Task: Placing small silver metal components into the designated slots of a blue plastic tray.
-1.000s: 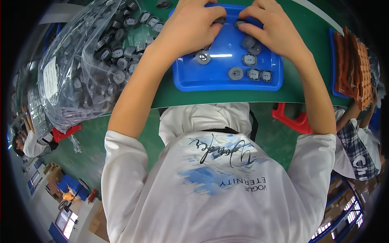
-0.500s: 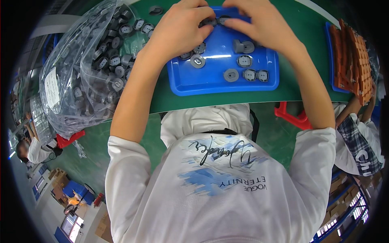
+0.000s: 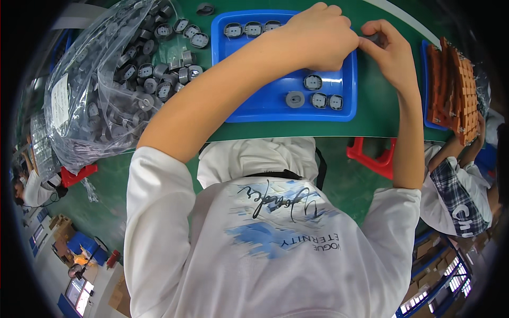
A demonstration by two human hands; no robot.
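My right hand (image 3: 391, 53) is just past the right rim of the blue tray (image 3: 265, 110), with thumb and fingers closed on a dark grey cap (image 3: 375, 38). Curled over the tray's right side, my left hand (image 3: 324, 38) has its fingertips close to the right thumb; anything inside it is hidden. Along the tray's far side several grey caps (image 3: 253, 29) stand in a row, open side up. Nearer me lie another upturned cap (image 3: 313, 82), a pair of caps (image 3: 327, 100) and a round grey cap (image 3: 295, 99). My left forearm covers the tray's middle.
A big clear plastic bag (image 3: 79, 106) of grey caps spills onto the green table (image 3: 382, 114) at left. One loose cap (image 3: 205, 8) lies beyond it. Orange-brown slotted boards (image 3: 458, 90) stand on another blue tray at right, beside a co-worker's arm (image 3: 474, 132). A red stool (image 3: 371, 156) is below.
Both hands have moved right from the tray's far edge, the right one leaving the tray with a grey cap. The row of caps at the far left is uncovered.
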